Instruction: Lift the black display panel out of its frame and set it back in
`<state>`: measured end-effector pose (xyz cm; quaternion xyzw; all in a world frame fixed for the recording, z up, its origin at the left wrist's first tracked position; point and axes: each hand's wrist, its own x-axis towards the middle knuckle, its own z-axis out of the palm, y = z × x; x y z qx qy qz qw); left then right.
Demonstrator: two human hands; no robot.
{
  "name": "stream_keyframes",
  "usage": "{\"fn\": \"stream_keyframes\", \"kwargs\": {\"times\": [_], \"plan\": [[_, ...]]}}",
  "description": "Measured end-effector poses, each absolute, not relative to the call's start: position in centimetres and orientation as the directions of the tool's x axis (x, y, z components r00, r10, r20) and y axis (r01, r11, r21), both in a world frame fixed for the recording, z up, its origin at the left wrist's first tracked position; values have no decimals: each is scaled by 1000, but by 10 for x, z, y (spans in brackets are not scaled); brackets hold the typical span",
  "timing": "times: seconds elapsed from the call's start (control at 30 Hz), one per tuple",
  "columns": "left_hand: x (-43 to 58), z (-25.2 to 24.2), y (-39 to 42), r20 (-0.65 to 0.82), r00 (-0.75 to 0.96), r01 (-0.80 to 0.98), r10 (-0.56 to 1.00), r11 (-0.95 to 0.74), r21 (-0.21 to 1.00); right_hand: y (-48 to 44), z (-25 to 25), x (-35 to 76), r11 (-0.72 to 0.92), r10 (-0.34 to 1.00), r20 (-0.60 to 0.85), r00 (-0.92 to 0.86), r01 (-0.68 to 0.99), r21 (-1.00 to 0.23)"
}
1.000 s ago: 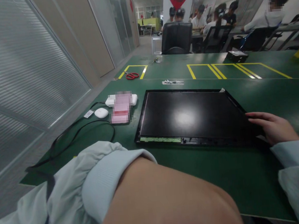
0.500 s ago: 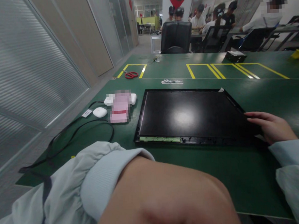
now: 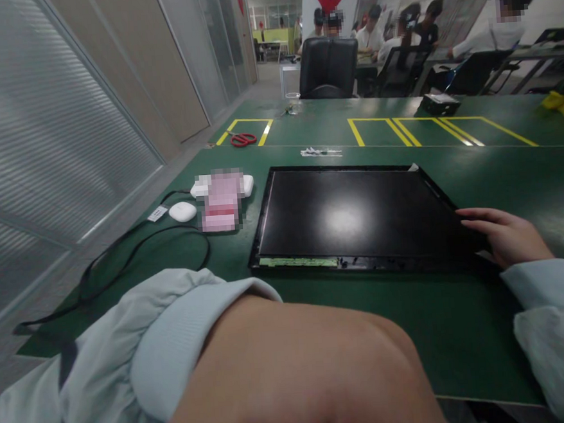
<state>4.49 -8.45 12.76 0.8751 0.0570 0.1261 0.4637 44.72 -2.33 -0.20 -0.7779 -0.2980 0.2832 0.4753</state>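
A flat black display panel (image 3: 344, 213) lies on the green table, screen side up, with a green strip (image 3: 298, 262) along its near left edge. My right hand (image 3: 510, 234) is at the panel's right edge, fingers bent over the rim and gripping it. Close to the camera, my left hand (image 3: 317, 370) fills the lower middle of the view in front of the panel. Its fingers are out of sight, so whatever they touch cannot be seen.
Left of the panel are a pink pack (image 3: 222, 199), a white rounded case (image 3: 183, 211) and a black cable (image 3: 139, 237). Red scissors (image 3: 243, 139), small scraps (image 3: 321, 151) and a black box (image 3: 440, 104) lie further back. Several people sit beyond the black chair (image 3: 327, 66).
The whole view has shifted a little, so the panel and table items appear slightly further left. Both hands keep nearly the same places relative to the panel.
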Motion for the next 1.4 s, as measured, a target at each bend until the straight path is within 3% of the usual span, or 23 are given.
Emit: {"fn": "stream_keyframes", "kwargs": {"times": [0.1, 0.27, 0.5, 0.63, 0.7, 0.8, 0.87, 1.07, 1.2, 1.4], "plan": [[44, 120, -78, 232, 970, -178, 76, -430, 885, -23, -3, 448, -346, 739, -132, 661, 205, -916], [34, 111, -77, 195, 958, -126, 210, -304, 944, -21, -8, 455, -311, 761, -86, 644, 245, -918], [41, 115, -74, 201, 961, -157, 188, -224, 962, -21, -9, 456, -309, 757, -104, 644, 213, -927], [37, 96, -51, 160, 834, 65, 529, -382, 922, -20, -10, 456, -287, 771, -115, 626, 179, -941], [27, 76, -36, 207, 667, 256, 716, -480, 839, -18, -13, 459, -244, 789, -62, 611, 218, -945], [7, 41, -14, 270, 436, 552, 858, -493, 672, -16, -17, 465, -216, 803, -12, 596, 271, -938], [-4, 21, -1, 326, 313, 656, 892, -451, 604, -15, -20, 468, -211, 810, 6, 586, 302, -929], [-20, -7, 18, 240, 316, 800, 918, -393, 454, -12, -22, 471, -178, 817, 61, 574, 351, -919], [-22, -12, 20, 127, 322, 834, 938, -345, 431, -11, -20, 470, -217, 799, 23, 601, 324, -921], [-25, -13, 22, 80, 361, 808, 929, -355, 470, -15, -17, 468, -185, 797, -35, 603, 188, -965]]}}
